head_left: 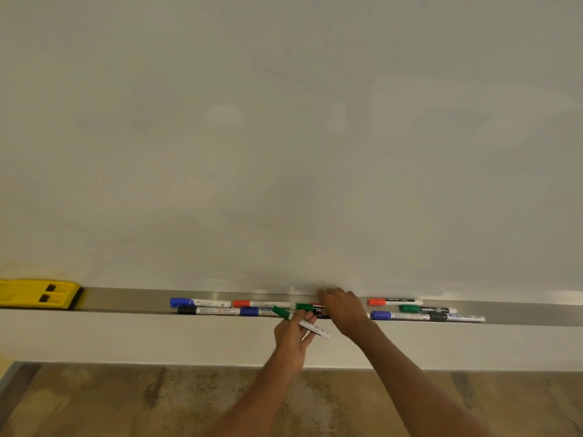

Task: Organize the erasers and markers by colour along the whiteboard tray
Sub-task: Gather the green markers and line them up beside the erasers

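A metal tray (126, 299) runs under the whiteboard and holds several markers. My left hand (291, 334) holds a green-capped marker (284, 313) tilted just in front of the tray. My right hand (342, 309) reaches into the tray's middle, fingers over a green-capped black marker (307, 307); I cannot tell if it grips it. To the left lie a blue marker (195, 302), a black marker (205, 310), a red marker (258, 303) and another blue one (252, 311). To the right lie a red (391, 301), a green (422, 309) and a blue marker (397, 316). A yellow eraser (38, 293) sits at the far left.
The blank whiteboard (284, 137) fills the upper view. Below the tray is a pale wall strip (126, 339), then a wood-patterned floor (126, 402). Bare tray shows between the eraser and the markers and at the far right (536, 313).
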The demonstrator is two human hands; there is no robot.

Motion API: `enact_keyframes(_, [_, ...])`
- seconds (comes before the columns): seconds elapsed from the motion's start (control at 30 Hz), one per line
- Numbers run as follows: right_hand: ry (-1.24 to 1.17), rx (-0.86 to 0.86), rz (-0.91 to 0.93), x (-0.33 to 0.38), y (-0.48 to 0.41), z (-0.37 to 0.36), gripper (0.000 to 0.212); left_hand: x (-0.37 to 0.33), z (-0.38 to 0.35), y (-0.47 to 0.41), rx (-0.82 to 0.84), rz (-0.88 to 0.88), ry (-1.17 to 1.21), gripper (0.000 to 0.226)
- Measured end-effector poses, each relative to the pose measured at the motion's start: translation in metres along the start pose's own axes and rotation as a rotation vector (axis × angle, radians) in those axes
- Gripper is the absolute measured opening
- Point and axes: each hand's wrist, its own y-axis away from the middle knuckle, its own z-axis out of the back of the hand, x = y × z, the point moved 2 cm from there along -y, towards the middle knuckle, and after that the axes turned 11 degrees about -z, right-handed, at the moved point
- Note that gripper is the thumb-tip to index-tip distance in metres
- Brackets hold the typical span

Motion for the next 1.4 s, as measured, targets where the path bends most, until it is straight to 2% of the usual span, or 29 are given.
enact_keyframes(0.2, [-0.101, -0.068, 0.002, -0.003, 0.006, -0.001, 0.029, 0.002, -0.001, 0.004, 0.005, -0.007, 0.024, 0.035])
enact_keyframes(0.33, [-0.356, -0.053, -0.023, 0.004, 0.007, 0.009, 0.011, 0.003, -0.005, 0.008, 0.030, -0.024, 0.044, 0.035])
enact_keyframes(0.43, [-0.587, 0.007, 0.007, 0.006, 0.013, 0.016, 0.010, 0.006, -0.015, 0.009, 0.065, -0.047, 0.074, 0.033])
enact_keyframes(0.5, [-0.670, -0.012, 0.019, 0.002, 0.019, 0.018, 0.011, 0.010, -0.023, 0.011, 0.097, -0.069, 0.086, 0.034])
enact_keyframes(0.73, [-0.728, -0.079, -0.083, -0.030, 0.033, 0.018, 0.019, 0.023, -0.044, 0.018, 0.090, -0.068, 0.097, 0.035])
enact_keyframes(0.9, [-0.584, -0.146, -0.303, -0.096, 0.040, 0.009, 0.016, 0.034, -0.062, 0.022, 0.082, -0.041, 0.119, 0.035])
enact_keyframes(1.03, [-0.318, -0.150, -0.492, -0.149, 0.051, -0.002, 0.026, 0.042, -0.069, 0.023, 0.059, -0.002, 0.145, 0.023])
enact_keyframes(1.13, [-0.136, -0.113, -0.538, -0.178, 0.055, -0.009, 0.037, 0.049, -0.072, 0.021, 0.053, 0.013, 0.149, 0.029])
enact_keyframes(1.23, [-0.056, -0.028, -0.550, -0.196, 0.052, -0.014, 0.044, 0.053, -0.072, 0.019, 0.039, 0.022, 0.150, 0.036])
enact_keyframes(1.4, [-0.011, 0.069, -0.525, -0.209, 0.044, -0.021, 0.042, 0.056, -0.070, 0.014, 0.048, 0.039, 0.144, 0.019])
